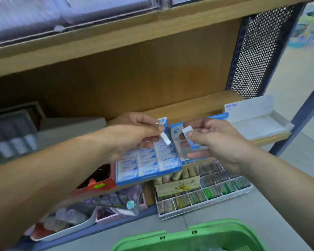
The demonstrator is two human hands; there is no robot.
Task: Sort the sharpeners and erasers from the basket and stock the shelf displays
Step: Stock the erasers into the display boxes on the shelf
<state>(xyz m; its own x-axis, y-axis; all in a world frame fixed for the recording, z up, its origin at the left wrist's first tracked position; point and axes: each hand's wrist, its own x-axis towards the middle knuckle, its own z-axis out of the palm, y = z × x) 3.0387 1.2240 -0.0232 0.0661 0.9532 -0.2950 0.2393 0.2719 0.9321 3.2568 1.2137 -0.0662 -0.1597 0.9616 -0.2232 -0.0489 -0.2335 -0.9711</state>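
Both hands over the eraser boxes, mid-sort. My left hand (132, 136) pinches a plain white eraser (165, 138) between thumb and fingertips, tilted end-down. My right hand (219, 142) pinches a blue-and-white sleeved eraser (186, 131) by its top corner, with the lower fingers loosely spread beneath. The two pieces are held just apart, above the gap between the boxes.

Directly under my left hand lies the full box (149, 169), with packed rows showing their printed sleeves. Under my right hand lies the second box (176, 131); it looks mostly bare inside, though blur and my fingers hide part of it. The green basket (188, 232) sits well below both wrists, nearest to me.

To do this step well, I should match each sleeve to its box, lower the piece flat and label-forward, and release only once it seats against a neighbour or a wall.

Room: open air lies above my hands up to the upper shelf board (116, 38). A white tray (261, 124) and a mesh side panel (261, 51) bound the far right. The box fronts overhang a compartment tray (225, 187) below, so no forward push.
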